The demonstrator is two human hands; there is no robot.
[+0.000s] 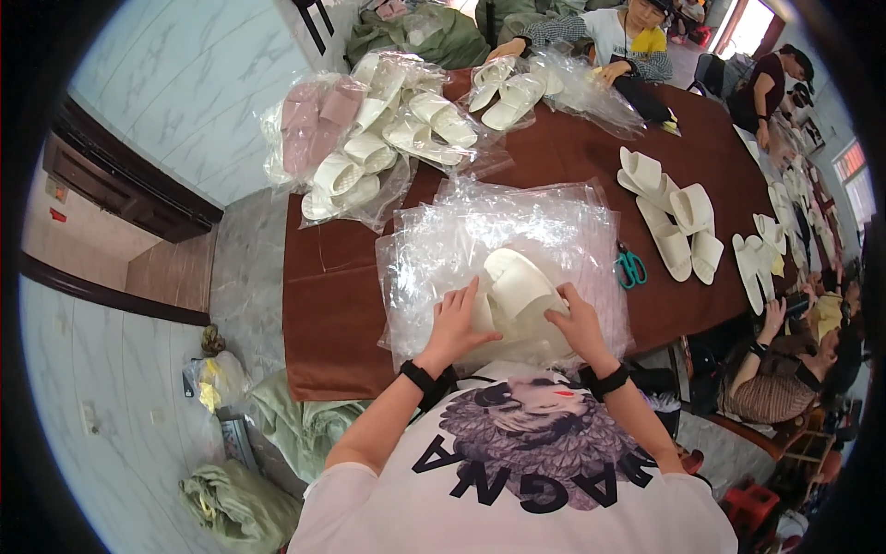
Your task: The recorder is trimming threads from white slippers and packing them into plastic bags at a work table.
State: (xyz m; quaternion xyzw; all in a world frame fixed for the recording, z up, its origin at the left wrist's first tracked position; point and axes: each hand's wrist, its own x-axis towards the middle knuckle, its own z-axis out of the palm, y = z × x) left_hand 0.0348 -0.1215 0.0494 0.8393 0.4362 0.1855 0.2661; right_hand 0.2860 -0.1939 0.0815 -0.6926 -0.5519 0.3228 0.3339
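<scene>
A pair of white slippers point(524, 288) sits in front of me on a stack of clear plastic bags point(434, 235). My left hand point(457, 325) is against the left side of the pair, its fingers stretched up along it and its thumb pointing inward. On the other side, my right hand point(581, 325) grips the right edge, thumb toward the front. One slipper lies partly over the other, whose lower part is hard to make out through shiny plastic. I cannot tell whether the pair is inside a bag.
Teal-handled scissors point(631, 266) lie right of the bags on the brown tablecloth point(332, 305). Loose white slippers point(678, 217) rest farther right. Bagged white slippers point(429, 125) and pink slippers point(318, 120) pile up at the far left. Across the table, a person point(614, 42) handles bags; others sit at right.
</scene>
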